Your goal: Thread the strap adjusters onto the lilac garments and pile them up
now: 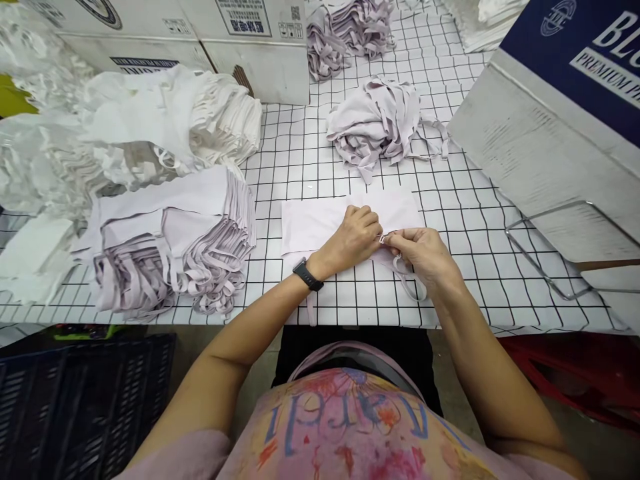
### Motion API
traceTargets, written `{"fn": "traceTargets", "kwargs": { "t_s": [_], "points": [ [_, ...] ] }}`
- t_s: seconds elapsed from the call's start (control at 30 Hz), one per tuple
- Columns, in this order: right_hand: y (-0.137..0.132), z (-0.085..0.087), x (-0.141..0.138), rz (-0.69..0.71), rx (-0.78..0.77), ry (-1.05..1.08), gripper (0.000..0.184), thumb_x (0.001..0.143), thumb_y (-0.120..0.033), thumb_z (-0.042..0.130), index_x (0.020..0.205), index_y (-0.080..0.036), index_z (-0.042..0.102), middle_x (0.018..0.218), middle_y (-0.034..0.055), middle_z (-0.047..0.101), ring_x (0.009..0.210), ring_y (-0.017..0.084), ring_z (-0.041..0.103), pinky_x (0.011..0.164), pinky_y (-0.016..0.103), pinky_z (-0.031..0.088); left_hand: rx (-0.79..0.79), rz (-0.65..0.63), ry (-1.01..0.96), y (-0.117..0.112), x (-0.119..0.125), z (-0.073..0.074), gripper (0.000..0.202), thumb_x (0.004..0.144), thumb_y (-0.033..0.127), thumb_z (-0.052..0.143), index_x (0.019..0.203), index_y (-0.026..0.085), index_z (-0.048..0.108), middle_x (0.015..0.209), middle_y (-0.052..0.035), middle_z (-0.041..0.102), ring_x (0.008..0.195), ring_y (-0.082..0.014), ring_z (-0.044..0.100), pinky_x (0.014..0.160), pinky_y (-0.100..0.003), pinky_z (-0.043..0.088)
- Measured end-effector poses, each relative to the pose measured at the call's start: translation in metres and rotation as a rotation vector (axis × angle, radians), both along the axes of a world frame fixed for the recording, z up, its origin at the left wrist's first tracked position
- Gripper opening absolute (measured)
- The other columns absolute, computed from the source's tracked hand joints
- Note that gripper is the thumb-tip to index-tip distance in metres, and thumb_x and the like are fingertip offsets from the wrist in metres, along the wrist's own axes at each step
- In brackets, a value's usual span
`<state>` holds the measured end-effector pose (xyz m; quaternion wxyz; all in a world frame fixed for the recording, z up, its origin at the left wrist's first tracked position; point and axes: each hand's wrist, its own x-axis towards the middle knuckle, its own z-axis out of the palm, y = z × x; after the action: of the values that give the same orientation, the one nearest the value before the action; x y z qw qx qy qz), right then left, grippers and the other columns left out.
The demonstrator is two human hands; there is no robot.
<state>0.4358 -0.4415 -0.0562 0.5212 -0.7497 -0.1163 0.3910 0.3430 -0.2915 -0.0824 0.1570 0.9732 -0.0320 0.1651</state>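
A pale lilac bandeau-like garment [313, 227] lies flat on the checked cloth in front of me. My left hand [355, 237], with a black band on the wrist, rests over its middle, fingers curled and fingertips hidden. Close against it, my right hand [425, 253] pinches a thin lilac strap [413, 290] beside a small metal-looking clip [383, 239]. The strap loops down below my right hand. The two hands meet at the clip; what my left fingertips grip there is mostly covered.
Stacked lilac garments [165, 207] and white garments [165, 120] stand at left. A loose lilac pile [375, 123] lies ahead, with another lilac bundle [350, 33] behind. Cartons [270, 60] stand at the back and right, near a bent metal rod [537, 257]. The table edge is close.
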Motion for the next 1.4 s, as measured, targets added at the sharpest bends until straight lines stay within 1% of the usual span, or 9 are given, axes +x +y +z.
{"fn": "traceTargets", "kwargs": {
  "t_s": [0.27,0.57,0.7,0.8,0.97,1.07,1.17,1.3,1.4],
  "points": [
    [0.001,0.000,0.001,0.025,-0.030,-0.004,0.025,0.071,-0.026,0.069,0.053,-0.017,0.054,0.048,-0.0055,0.036,0.044,0.004,0.025,0.042,0.022,0.015,0.020,-0.001,0.041,-0.001,0.000,0.002,0.017,0.093,0.010,0.056,0.078,0.016,0.061,0.087,-0.0060,0.066,0.092,-0.0211,0.055,0.084,-0.038,0.040],
    [0.004,0.000,0.000,-0.008,-0.015,-0.004,0.025,0.072,-0.025,0.069,0.053,-0.017,0.055,0.051,-0.0037,0.042,0.044,0.004,0.026,0.042,0.023,0.015,0.092,-0.038,-0.012,0.000,0.000,0.003,0.024,0.097,0.009,0.052,0.075,0.016,0.060,0.084,-0.0065,0.064,0.089,-0.0204,0.053,0.086,-0.038,0.041],
    [0.006,0.002,-0.004,-0.105,0.009,-0.049,0.023,0.070,-0.024,0.071,0.053,-0.017,0.056,0.050,-0.0049,0.040,0.044,0.004,0.026,0.042,0.022,0.015,0.107,-0.033,-0.034,0.000,0.000,0.003,0.031,0.099,0.007,0.047,0.071,0.017,0.058,0.079,-0.0061,0.062,0.086,-0.0200,0.052,0.084,-0.038,0.041],
    [0.008,0.001,-0.009,-0.211,0.040,-0.061,0.020,0.069,-0.023,0.071,0.054,-0.017,0.058,0.051,-0.0039,0.044,0.044,0.004,0.028,0.041,0.023,0.018,0.098,-0.021,-0.065,-0.003,-0.002,0.003,0.031,0.097,0.005,0.048,0.070,0.018,0.057,0.076,-0.0048,0.061,0.085,-0.0193,0.052,0.084,-0.038,0.040],
    [0.004,-0.003,-0.016,-0.306,0.151,0.051,0.020,0.070,-0.028,0.077,0.061,-0.015,0.065,0.053,-0.0030,0.051,0.042,0.003,0.025,0.040,0.023,0.017,0.147,0.042,-0.108,-0.009,-0.003,0.001,0.033,0.098,0.006,0.048,0.068,0.016,0.058,0.075,-0.0041,0.062,0.083,-0.0186,0.053,0.083,-0.038,0.039],
    [-0.010,-0.003,-0.016,-0.221,0.160,0.128,0.028,0.070,-0.038,0.083,0.077,-0.013,0.073,0.060,0.0008,0.062,0.041,0.003,0.024,0.040,0.023,0.014,0.189,0.096,-0.088,-0.012,0.001,-0.002,0.034,0.099,0.007,0.047,0.069,0.016,0.061,0.076,-0.0047,0.064,0.084,-0.0196,0.055,0.083,-0.040,0.038],
    [-0.036,0.000,-0.018,-0.118,0.070,0.086,0.041,0.072,-0.047,0.085,0.091,-0.012,0.076,0.063,0.0026,0.067,0.042,0.003,0.025,0.041,0.023,0.018,0.203,0.142,-0.042,-0.015,0.005,-0.004,0.032,0.099,0.007,0.047,0.074,0.016,0.065,0.082,-0.0060,0.067,0.087,-0.0212,0.056,0.084,-0.042,0.038],
    [-0.079,0.004,-0.026,-0.046,-0.058,-0.075,0.048,0.077,-0.051,0.082,0.105,-0.013,0.076,0.069,0.0054,0.072,0.058,0.012,0.055,0.056,0.025,0.041,0.141,0.136,0.050,-0.020,0.002,-0.002,0.026,0.097,0.008,0.049,0.083,0.016,0.070,0.094,-0.0091,0.069,0.093,-0.0243,0.057,0.084,-0.042,0.040],
    [-0.105,0.002,-0.037,0.030,-0.072,-0.115,0.051,0.081,-0.053,0.078,0.113,-0.013,0.073,0.071,0.0059,0.073,0.073,0.019,0.066,0.071,0.030,0.050,0.026,0.105,0.104,-0.022,-0.008,0.004,0.023,0.092,0.008,0.052,0.105,0.015,0.071,0.109,-0.0112,0.069,0.103,-0.0274,0.058,0.086,-0.045,0.043]
  ]
}}
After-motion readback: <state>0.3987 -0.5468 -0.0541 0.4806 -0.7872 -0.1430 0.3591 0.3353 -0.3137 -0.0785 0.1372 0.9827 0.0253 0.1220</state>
